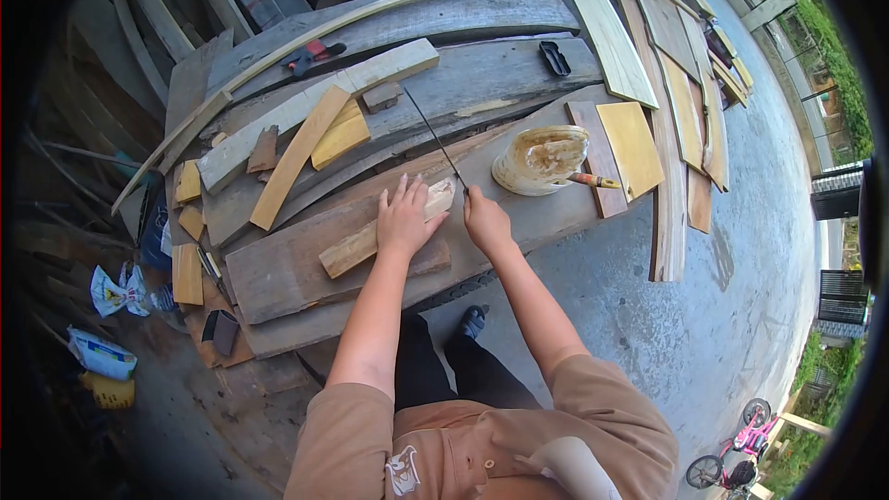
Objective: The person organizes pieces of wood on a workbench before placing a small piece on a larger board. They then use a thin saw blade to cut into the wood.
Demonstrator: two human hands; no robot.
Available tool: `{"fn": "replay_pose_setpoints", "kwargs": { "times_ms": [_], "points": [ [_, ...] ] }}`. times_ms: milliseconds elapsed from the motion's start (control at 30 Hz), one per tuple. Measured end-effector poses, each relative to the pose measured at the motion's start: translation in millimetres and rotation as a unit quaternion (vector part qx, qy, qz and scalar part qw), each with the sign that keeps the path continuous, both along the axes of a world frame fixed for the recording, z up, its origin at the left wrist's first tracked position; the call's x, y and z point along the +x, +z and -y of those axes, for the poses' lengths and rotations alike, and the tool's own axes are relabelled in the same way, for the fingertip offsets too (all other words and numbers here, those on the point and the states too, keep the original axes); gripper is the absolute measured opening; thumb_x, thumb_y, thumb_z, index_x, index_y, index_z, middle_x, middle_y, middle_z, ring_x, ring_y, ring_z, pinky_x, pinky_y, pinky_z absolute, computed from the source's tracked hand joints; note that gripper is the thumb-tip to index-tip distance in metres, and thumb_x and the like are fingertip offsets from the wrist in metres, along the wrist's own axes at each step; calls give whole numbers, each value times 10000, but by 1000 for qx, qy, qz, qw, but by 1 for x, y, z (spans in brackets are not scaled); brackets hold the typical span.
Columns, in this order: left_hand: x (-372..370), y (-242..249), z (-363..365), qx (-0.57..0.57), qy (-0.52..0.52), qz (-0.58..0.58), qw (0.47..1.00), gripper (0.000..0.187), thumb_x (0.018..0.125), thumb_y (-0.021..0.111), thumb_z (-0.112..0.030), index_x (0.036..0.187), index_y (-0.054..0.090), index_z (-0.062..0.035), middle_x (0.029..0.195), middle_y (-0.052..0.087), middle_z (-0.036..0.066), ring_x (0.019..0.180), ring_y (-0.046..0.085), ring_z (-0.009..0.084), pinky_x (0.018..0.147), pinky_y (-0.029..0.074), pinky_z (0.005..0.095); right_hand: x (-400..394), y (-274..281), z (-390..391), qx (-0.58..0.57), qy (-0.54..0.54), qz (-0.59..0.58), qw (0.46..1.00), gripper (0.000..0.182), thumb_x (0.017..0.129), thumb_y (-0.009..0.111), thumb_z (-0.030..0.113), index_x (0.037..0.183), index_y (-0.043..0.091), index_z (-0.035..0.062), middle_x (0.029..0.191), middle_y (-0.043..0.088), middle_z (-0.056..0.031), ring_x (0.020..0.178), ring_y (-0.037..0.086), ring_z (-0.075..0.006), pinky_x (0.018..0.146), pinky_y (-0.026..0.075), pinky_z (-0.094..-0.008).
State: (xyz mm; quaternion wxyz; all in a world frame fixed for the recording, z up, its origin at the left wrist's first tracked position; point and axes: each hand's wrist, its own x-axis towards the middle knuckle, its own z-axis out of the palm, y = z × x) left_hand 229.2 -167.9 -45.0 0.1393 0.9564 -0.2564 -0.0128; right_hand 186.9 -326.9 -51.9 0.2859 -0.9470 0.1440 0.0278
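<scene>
**On the bench: saw at a wood block**

At centre, the left hand [404,216] lies flat, fingers spread, pressing a pale wood block [370,239] onto a plank [306,264]. Just beside it at three o'clock, the right hand [484,220] is closed around a thin saw blade [435,141] that runs toward eleven o'clock. A glue tub [540,159] sits at one o'clock.

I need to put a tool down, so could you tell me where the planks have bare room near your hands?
Bare plank lies left of the wood piece under the left hand, and grey board between saw blade and black clip. Crowded: offcuts upper left, glue tub beside the right hand.
</scene>
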Motion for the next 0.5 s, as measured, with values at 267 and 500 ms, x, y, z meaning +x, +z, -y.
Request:
{"fn": "replay_pose_setpoints", "kwargs": {
  "times_ms": [267,500],
  "points": [
    [4,8,1,30,-42,-15,999,613,750,599,-534,1176,524,-99,1349,448,42,1297,341,239,1022,281,479,-30,-2,21,-4,27,15,1000,173,912,406,246,936,470,87,673,609,-209,638,599,-398,565,461,-508],
    [6,5,4,24,-43,-24,998,587,756,602,-516,1171,528,-109,1354,444,36,1300,338,232,1026,278,476,-112,6,31,-13,13,-57,998,183,904,428,236,993,484,86,681,614,-197,642,603,-387,559,467,-491]
  ]
}}
